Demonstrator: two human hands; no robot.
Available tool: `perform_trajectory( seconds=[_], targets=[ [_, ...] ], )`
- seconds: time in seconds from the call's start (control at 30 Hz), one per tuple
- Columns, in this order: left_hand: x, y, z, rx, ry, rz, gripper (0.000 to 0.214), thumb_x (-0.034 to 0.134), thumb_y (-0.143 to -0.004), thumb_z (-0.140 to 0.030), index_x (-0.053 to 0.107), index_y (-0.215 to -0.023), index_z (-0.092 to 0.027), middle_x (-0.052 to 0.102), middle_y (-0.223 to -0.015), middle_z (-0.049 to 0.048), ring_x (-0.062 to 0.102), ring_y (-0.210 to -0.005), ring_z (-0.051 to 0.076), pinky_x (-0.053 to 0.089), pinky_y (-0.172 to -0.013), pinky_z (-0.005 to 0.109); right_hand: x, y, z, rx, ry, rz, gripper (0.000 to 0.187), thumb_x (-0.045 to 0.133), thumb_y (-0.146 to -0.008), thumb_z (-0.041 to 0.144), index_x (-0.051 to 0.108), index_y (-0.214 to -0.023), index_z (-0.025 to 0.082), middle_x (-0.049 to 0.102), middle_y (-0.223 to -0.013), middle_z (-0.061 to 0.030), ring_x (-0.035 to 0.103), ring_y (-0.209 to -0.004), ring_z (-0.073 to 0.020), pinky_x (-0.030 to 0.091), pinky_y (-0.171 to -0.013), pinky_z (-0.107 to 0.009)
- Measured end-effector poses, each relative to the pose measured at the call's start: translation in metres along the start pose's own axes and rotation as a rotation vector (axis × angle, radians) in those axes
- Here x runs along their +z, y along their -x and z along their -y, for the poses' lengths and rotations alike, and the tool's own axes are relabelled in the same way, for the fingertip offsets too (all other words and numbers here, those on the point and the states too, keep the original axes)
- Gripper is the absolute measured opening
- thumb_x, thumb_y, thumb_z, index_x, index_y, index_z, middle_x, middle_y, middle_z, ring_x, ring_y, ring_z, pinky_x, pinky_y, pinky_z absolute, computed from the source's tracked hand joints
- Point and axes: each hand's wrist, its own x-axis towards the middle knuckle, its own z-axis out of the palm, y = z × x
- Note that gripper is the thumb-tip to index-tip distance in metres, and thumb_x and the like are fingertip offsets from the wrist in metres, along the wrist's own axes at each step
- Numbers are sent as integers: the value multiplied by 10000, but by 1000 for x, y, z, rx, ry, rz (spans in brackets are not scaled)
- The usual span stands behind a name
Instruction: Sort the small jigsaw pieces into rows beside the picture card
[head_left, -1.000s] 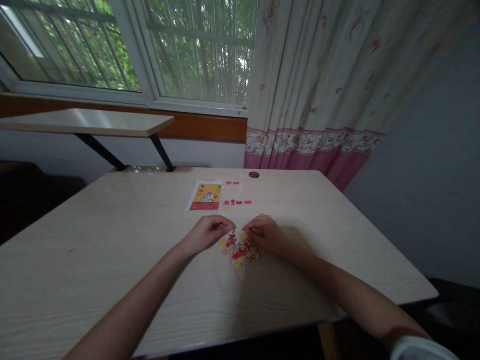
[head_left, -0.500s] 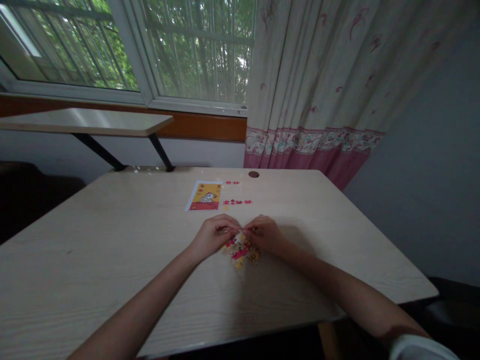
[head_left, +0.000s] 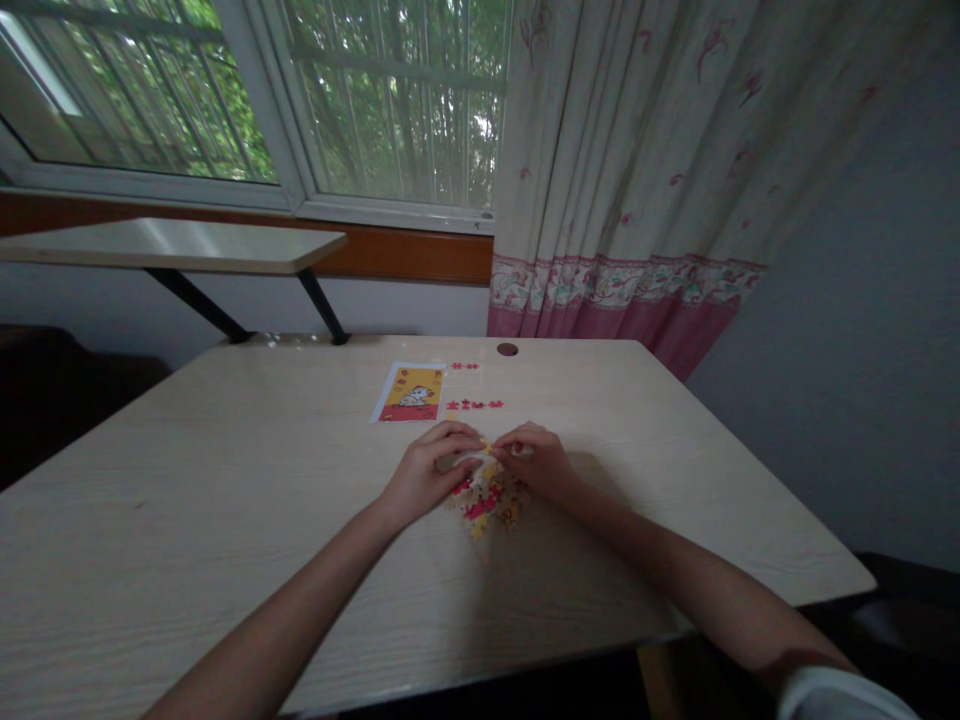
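Note:
A small heap of loose jigsaw pieces (head_left: 486, 504), red and yellow, lies on the pale wooden table (head_left: 225, 500). My left hand (head_left: 430, 470) and my right hand (head_left: 534, 462) meet just above the heap's far side. Their fingertips pinch a small yellow puzzle piece (head_left: 487, 447) between them. Beyond the hands lies a reference picture card (head_left: 410, 391), yellow and red with a white animal. To its right are two short rows of joined red pieces (head_left: 475, 404).
A round cable hole (head_left: 508, 349) sits near the table's far edge. A second tabletop (head_left: 172, 245) on black legs stands behind at the left, under the window. A pink-hemmed curtain (head_left: 622, 200) hangs at the right.
Both hands have come together and lifted slightly from the heap toward the far side. They now hold a yellow piece between their fingertips.

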Motion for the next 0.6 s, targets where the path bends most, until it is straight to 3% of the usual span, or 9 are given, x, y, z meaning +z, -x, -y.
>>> perform_trajectory(
  seconds=[0.13, 0.23, 0.6],
  targets=[
    [-8, -1, 5, -74, -40, 106, 165, 520, -817, -230, 638, -921, -180, 615, -924, 65, 567, -849, 154, 465, -711, 271, -16, -6, -18, -236, 230, -148, 67, 602, -775, 252, 640, -737, 212, 666, -703, 3, 563, -677, -128, 349, -710, -292],
    [-13, 0, 9, -137, -107, 218, 172, 480, -826, -220, 638, -865, -166, 627, -812, 48, 566, -716, 134, 450, -641, 252, -29, -10, -32, -315, 356, -200, 73, 589, -793, 250, 638, -750, 216, 662, -700, 8, 551, -681, -124, 321, -734, -301],
    [-13, 1, 15, -94, -225, 301, 192, 446, -820, -185, 624, -888, -163, 642, -835, 58, 564, -752, 150, 437, -689, 269, -34, -10, -50, -214, 416, -139, 137, 552, -830, 304, 659, -795, 227, 664, -747, -3, 548, -724, -130, 291, -777, -313]
  ],
)
